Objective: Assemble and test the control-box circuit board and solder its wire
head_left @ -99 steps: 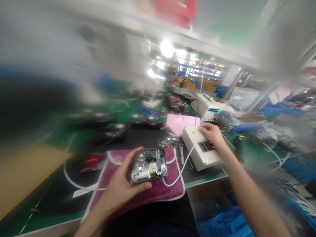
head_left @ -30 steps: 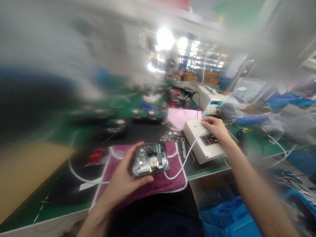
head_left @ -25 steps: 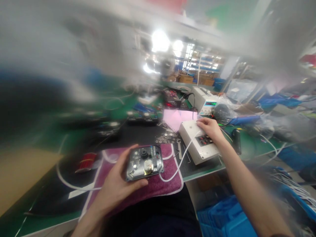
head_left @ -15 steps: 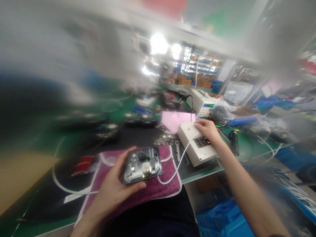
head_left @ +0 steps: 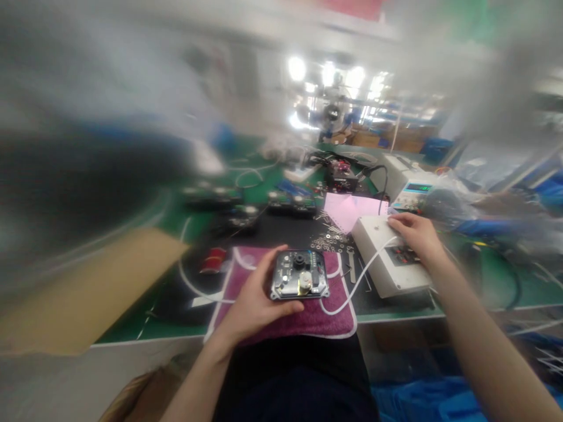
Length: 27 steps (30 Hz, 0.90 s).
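Observation:
My left hand [head_left: 254,302] grips a small rectangular electronic module [head_left: 299,275] with a clear cover and a black knob, holding it over a maroon cloth [head_left: 321,313] at the bench's front edge. A white cable [head_left: 361,276] runs from the module to a white test box [head_left: 387,261] on the right. My right hand [head_left: 416,234] rests on top of that box, fingers curled down onto its upper face, just above its black and red terminals. Nothing is held in that hand.
A pink sheet [head_left: 352,210] and scattered small washers [head_left: 328,240] lie behind the cloth. A power supply with a lit display [head_left: 416,187] stands at the back right. Dark modules [head_left: 240,220] sit at the back, a red spool [head_left: 214,259] and a brown cardboard sheet [head_left: 88,293] to the left.
The view has swung so everything sits further right and lower in frame. Both hands keep their places: left on the module, right on the white box.

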Tool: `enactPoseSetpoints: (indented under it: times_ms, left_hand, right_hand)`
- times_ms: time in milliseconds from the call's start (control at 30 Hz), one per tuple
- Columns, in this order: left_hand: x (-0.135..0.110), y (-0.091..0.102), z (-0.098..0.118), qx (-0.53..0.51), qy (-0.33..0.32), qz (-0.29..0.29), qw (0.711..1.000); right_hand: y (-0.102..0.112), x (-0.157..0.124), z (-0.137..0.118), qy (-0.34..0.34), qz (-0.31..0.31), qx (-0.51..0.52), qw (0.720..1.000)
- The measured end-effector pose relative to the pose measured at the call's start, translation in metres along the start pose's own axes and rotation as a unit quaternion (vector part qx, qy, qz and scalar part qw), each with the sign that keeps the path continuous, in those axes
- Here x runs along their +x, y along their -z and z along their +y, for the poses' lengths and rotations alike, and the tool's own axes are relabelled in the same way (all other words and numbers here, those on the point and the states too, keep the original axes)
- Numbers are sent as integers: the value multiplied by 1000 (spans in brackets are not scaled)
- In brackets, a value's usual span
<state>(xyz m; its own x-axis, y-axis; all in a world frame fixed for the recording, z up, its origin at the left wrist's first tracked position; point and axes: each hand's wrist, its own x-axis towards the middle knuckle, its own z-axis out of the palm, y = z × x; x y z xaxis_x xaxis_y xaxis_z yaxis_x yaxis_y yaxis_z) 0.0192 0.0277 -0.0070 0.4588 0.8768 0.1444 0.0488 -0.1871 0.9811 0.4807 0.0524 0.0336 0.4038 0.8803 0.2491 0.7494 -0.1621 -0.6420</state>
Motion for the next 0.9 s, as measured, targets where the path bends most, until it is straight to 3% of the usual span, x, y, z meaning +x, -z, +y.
enactPoseSetpoints:
  times_ms: [633, 900]
  left_hand:
    - [-2, -2, 3, -13, -12, 1, 1000]
    - [-2, -2, 4, -10, -14, -6, 1000]
  right_hand:
    - [6, -7, -10, -4, 47, -30, 998]
    - [8, -9, -15, -19, 17, -80, 996]
